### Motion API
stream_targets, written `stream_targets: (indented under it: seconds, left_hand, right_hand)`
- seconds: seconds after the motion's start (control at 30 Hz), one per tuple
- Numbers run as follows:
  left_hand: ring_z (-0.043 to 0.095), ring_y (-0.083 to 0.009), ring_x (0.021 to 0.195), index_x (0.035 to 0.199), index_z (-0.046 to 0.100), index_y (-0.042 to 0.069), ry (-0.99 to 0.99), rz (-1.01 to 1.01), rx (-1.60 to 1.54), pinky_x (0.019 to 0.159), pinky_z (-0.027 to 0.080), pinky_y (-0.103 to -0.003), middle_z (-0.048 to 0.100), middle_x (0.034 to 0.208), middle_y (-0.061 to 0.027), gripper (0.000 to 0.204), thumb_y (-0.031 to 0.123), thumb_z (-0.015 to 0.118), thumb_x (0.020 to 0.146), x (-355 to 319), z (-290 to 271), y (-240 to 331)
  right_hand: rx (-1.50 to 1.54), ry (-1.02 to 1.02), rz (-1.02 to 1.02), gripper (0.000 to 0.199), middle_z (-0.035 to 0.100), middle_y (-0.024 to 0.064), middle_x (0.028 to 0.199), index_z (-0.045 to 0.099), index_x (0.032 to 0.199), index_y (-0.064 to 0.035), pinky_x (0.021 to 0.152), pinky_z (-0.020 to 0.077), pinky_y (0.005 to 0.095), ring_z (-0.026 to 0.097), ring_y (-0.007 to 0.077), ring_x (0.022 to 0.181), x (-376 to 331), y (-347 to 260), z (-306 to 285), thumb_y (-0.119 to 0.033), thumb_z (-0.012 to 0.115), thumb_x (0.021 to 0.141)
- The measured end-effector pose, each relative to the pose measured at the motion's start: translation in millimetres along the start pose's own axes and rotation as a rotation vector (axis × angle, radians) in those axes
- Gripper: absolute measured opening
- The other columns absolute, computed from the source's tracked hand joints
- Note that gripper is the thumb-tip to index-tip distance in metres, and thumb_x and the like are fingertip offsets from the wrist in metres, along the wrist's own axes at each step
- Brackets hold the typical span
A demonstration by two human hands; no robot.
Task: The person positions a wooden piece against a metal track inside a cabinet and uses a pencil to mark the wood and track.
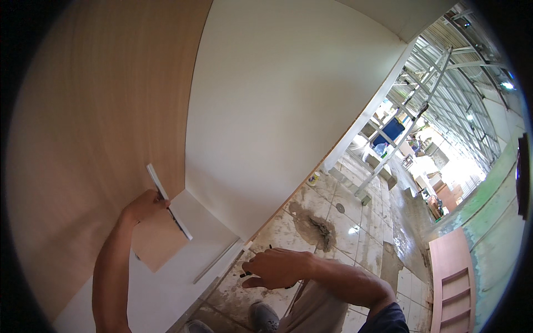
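Observation:
My left hand [145, 207] is closed on the upper edge of a small tan board [161, 241]. A straight pale strip [180, 226] runs along that edge, past my fingers at its upper end. The board is inside a cabinet, above its white bottom panel [166, 291]. My right hand [277, 267] is over the tiled floor just outside the cabinet, its fingers curled. Small dark bits [244, 274] show at the fingers, but what they belong to is mostly hidden. A thin pale strip [216, 262] lies on the bottom panel near its front edge.
A wood-grain panel [111, 100] stands at left, joined to a white panel [277, 94]. Broken tile and a dirt patch [319, 227] mark the floor. A metal stepladder [400, 136] stands farther right. A pinkish wooden frame [456, 280] leans against the green wall [497, 222].

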State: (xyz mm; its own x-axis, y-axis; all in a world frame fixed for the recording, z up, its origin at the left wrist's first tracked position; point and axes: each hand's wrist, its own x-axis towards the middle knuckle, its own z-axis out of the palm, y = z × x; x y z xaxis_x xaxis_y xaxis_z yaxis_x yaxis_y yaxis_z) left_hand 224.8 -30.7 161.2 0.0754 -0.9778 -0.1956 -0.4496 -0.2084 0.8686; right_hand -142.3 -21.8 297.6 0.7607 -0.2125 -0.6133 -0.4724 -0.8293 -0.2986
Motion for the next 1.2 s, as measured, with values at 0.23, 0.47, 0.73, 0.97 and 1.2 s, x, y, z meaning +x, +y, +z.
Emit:
stream_targets:
  seconds: [0.23,0.47,0.73,0.97,1.2]
  left_hand:
    - [0.066,-0.0264,0.105,0.12,0.065,-0.008,-0.096,-0.123,-0.065,0.091,0.049,-0.038,0.071,0.113,-0.0179,0.041,0.024,0.067,0.096,-6,13,-85]
    - [0.064,-0.0239,0.108,0.123,0.065,-0.006,-0.076,-0.168,-0.227,0.096,0.047,-0.037,0.071,0.116,-0.0151,0.036,0.021,0.064,0.098,-19,42,-88]
    - [0.063,-0.0245,0.111,0.127,0.063,-0.004,-0.187,-0.194,-0.041,0.099,0.046,-0.036,0.069,0.124,-0.0149,0.039,0.022,0.062,0.099,-8,39,-110]
    - [0.063,-0.0253,0.113,0.128,0.064,-0.001,-0.211,-0.135,0.053,0.102,0.045,-0.036,0.069,0.124,-0.0159,0.042,0.028,0.063,0.098,6,48,-147]
    - [0.061,-0.0208,0.111,0.128,0.065,0.0,-0.184,-0.154,0.031,0.101,0.044,-0.035,0.07,0.122,-0.0107,0.038,0.022,0.064,0.098,6,53,-140]
  right_hand:
    - [0.073,0.067,-0.061,0.054,0.068,0.0205,0.1,0.059,0.121,0.0005,0.089,0.0526,0.048,0.066,0.0402,0.1,21,-18,-12,-0.05,0.048,0.104]
    - [0.0,0.101,-0.013,0.051,0.068,0.0214,0.1,0.06,0.116,0.0009,0.089,0.0525,0.0479,0.066,0.0405,0.1,19,-12,-18,-0.048,0.05,0.103]
    - [-0.004,0.124,-0.036,0.052,0.068,0.0224,0.101,0.06,0.117,0.001,0.091,0.052,0.0485,0.066,0.0406,0.101,15,-15,-21,-0.048,0.049,0.104]
    - [0.024,0.1,0.002,0.054,0.068,0.0211,0.106,0.059,0.119,0.001,0.093,0.0524,0.0476,0.066,0.0383,0.103,4,-20,-21,-0.049,0.047,0.104]
    - [-0.029,0.159,0.035,0.051,0.067,0.021,0.101,0.06,0.115,0.0009,0.09,0.0527,0.0479,0.066,0.0391,0.101,-2,-10,-13,-0.048,0.049,0.104]
